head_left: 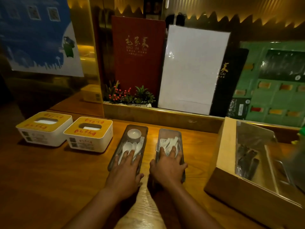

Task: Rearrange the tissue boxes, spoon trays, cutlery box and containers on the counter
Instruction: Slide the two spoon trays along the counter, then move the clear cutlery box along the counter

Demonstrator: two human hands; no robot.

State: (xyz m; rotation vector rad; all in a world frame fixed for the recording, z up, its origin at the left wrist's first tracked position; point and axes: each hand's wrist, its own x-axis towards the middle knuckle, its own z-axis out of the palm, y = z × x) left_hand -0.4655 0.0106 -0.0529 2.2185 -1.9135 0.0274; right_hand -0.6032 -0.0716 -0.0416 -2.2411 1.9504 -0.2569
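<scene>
Left grip (125, 169) lies flat, fingers wide, on the left spoon tray (137, 126); right grip (168, 167) likewise wide and flat on the right spoon tray (170, 131); trays side by side mid-surface (49, 179), apart; white bowl (134, 133) at left tray's far end; outer tissue box (44, 128) and inner tissue box (89, 134) just beside each other, left; cutlery box (226, 146) well right.

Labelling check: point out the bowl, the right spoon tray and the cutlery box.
bowl (134, 134): head view, its white inside.
right spoon tray (170, 133): head view, bare far end.
cutlery box (227, 146): head view, left cardboard wall.
</scene>
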